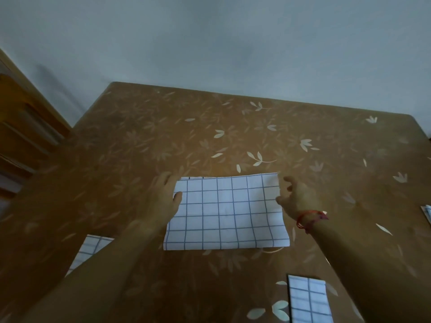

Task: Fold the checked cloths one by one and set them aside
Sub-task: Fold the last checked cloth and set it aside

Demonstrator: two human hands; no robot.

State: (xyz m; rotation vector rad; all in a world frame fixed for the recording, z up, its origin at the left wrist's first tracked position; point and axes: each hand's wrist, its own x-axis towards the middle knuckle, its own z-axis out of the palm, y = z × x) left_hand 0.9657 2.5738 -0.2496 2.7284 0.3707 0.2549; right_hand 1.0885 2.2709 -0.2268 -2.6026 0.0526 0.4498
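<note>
Nearest the person, at the lower right, a folded checked cloth (307,299) lies flat on the bench (144,141), which has a brown leaf-patterned cover. To the lower left, a second checked cloth (92,249) shows partly from under the left forearm. A sliver of a third checked piece (426,215) sits at the right edge of the view. Between the two outstretched arms, the centre cloth (226,213) lies spread as a flat rectangle. The left hand (163,197) rests along its left edge, fingers relaxed and fairly straight, thumb on the fabric, grasping nothing. The right hand (297,199), with a red thread band (310,219) at the wrist, is just beside the right edge, fingers spread and loosely curled, released. Beyond the bench stand a pale wall (233,43) and, at far left, wooden furniture (23,122).
</note>
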